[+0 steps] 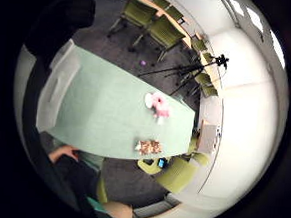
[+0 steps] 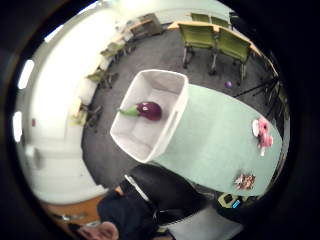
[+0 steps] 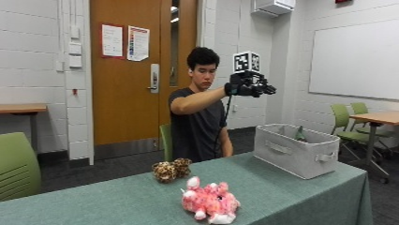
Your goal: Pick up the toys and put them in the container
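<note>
Outside view, near to far: pink plush toy (image 3: 210, 202) lies at the table's near edge on the green tablecloth (image 3: 287, 192). Just behind it, a leopard-spotted plush (image 3: 172, 169) sits nearer the person's side, apart from the pink one. Grey fabric container (image 3: 295, 149) stands upright at the table end, well apart from both plush toys; a bit of green pokes above its far rim. Person seated behind the table, right arm raised high, gloved right hand (image 3: 249, 86) up in the air above and slightly short of the container, touching nothing. Fingers look spread and relaxed, holding nothing.

Thumb side palm view looks down into the container (image 2: 176, 116): a purple eggplant toy (image 2: 146, 110) with a green stem lies on its floor. Pink plush (image 2: 263, 135) and spotted plush (image 2: 244, 181) are far along the cloth.

Little finger side palm view: both plush toys on the cloth, pink (image 1: 159, 105), spotted (image 1: 149, 147) at the edge.
</note>
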Action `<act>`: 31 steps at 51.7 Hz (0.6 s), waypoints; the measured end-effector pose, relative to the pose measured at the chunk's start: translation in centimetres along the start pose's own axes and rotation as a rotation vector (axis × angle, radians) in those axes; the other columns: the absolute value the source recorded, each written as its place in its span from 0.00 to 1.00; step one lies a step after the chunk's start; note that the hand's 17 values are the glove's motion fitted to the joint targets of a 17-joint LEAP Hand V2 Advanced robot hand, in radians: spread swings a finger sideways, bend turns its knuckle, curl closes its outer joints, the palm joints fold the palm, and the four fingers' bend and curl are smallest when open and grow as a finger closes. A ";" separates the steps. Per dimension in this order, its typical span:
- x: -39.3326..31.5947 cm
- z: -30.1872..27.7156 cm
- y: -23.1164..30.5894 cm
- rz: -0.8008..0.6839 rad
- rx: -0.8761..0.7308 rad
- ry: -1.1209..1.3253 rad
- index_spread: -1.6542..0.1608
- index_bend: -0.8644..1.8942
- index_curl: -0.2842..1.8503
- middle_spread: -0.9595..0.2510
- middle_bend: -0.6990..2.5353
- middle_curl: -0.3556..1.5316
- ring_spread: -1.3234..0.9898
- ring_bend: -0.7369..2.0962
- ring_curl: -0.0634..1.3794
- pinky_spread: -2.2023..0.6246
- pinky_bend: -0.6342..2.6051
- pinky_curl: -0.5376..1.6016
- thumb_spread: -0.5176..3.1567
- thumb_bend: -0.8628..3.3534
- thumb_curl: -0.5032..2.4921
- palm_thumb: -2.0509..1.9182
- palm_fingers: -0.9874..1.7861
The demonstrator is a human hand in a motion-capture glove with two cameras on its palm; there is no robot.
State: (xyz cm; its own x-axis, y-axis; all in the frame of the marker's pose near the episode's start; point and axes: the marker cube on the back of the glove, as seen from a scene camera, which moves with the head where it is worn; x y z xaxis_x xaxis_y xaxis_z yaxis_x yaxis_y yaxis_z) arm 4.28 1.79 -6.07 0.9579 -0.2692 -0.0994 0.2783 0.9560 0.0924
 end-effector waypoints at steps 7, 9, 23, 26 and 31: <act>7.3 1.3 4.1 0.196 0.002 0.056 0.82 0.38 0.36 0.74 0.32 0.44 0.45 0.48 0.25 0.74 0.48 0.41 0.37 0.18 0.27 0.48 0.35; 8.9 1.8 5.7 0.218 -0.007 0.062 0.82 0.38 0.36 0.74 0.32 0.44 0.44 0.48 0.25 0.74 0.48 0.41 0.37 0.18 0.27 0.48 0.35; 19.0 8.7 14.2 0.328 -0.062 0.043 0.80 0.39 0.37 0.73 0.32 0.43 0.44 0.45 0.23 0.75 0.43 0.39 0.36 0.18 0.25 0.48 0.35; 20.5 11.3 16.1 0.352 -0.097 0.044 0.80 0.38 0.37 0.73 0.31 0.43 0.44 0.45 0.23 0.76 0.43 0.39 0.36 0.18 0.24 0.48 0.35; 22.4 15.1 18.3 0.378 -0.131 0.011 0.80 0.39 0.37 0.72 0.31 0.43 0.44 0.42 0.22 0.76 0.42 0.39 0.36 0.18 0.24 0.48 0.35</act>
State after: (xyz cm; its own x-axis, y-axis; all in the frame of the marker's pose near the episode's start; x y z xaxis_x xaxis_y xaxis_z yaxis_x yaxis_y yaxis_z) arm 31.89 11.47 8.38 0.9901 0.1051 -0.0934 -0.1058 0.9944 -0.0029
